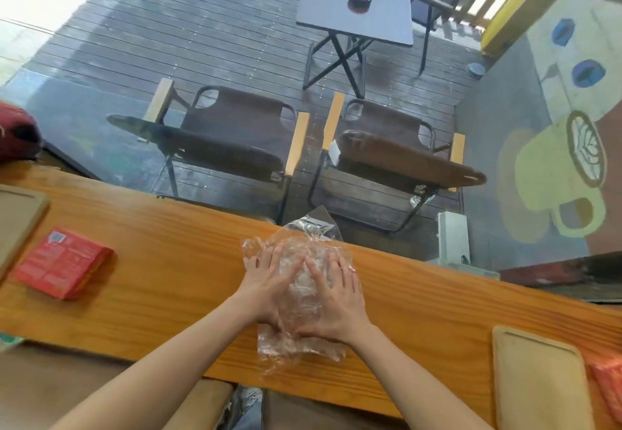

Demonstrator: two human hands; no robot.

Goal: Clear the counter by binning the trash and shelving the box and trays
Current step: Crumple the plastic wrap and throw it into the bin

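Nearest the camera, two bare forearms reach up onto a long wooden counter [175,261], glossy and orange with a strong lengthwise grain. The left hand [266,281] and the right hand [331,295] lie flat, fingers spread, pressing from either side on a sheet of clear plastic wrap [301,295] at the counter's middle; neither hand is closed around it, though the palms bear down on it. The wrap is thin, crinkled and shiny, its far end puffing up past the fingertips, and whether anything is bundled inside is hard to tell through the glare.

This looks like the trash step: flattening or gathering the film before binning it. The next move likely calls for scrunching it into a wad small enough for one hand, since loose film springs open and slips.

To the left lies a flat red box [64,263], matte cardboard with printed text, and beyond it the corner of a pale wooden tray [20,207]. At the right edge sits another tray [542,386], rounded at the corners, with something orange beside it. No bin or shelf is in view.
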